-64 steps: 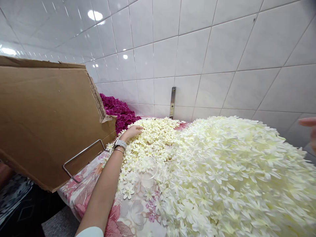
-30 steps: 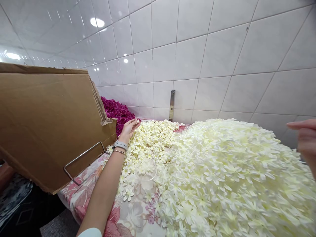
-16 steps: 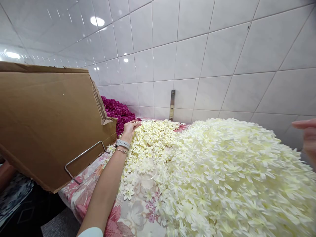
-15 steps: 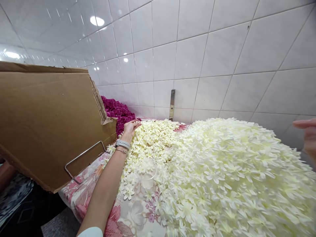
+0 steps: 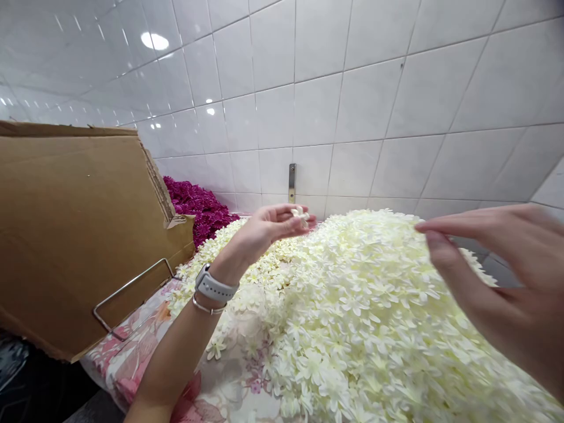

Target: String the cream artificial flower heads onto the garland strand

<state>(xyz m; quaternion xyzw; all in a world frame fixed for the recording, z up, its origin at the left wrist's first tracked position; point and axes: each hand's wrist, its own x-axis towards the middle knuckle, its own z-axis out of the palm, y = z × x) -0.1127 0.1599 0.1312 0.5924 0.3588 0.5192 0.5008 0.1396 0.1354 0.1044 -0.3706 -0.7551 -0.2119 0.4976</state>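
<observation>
Left hand [image 5: 268,226] raised above the worktop [image 5: 229,382], palm up, fingers loosely curled, grip pinching one small cream flower [image 5: 301,215] at the fingertips. Right hand [image 5: 502,276] close to the lens, blurred, thumb and forefinger nearly closed with nothing visible between; rest of the fingers spread. Progress, judged from the layout: barely started, one flower picked, big heap [image 5: 374,317] of cream flowers untouched, thinner scatter [image 5: 207,258] of the same spread left of it toward the box [image 5: 79,235]. No sorted or finished batch visible. Materials: flowers look like fabric or plastic, thin flat petals, star-shaped, matte, light and loose, no stems. Magenta flowers [image 5: 196,205] piled behind the box, denser, many-petalled. Box: plain corrugated cardboard, torn edge, tilted on a bent wire bracket [image 5: 132,299]. Worktop covered by a glossy floral-print cloth. Wall [image 5: 352,88]: glossy white tile, metal strip [image 5: 291,182] at its base. Watch [image 5: 214,288] and thin bangle on left wrist.
</observation>
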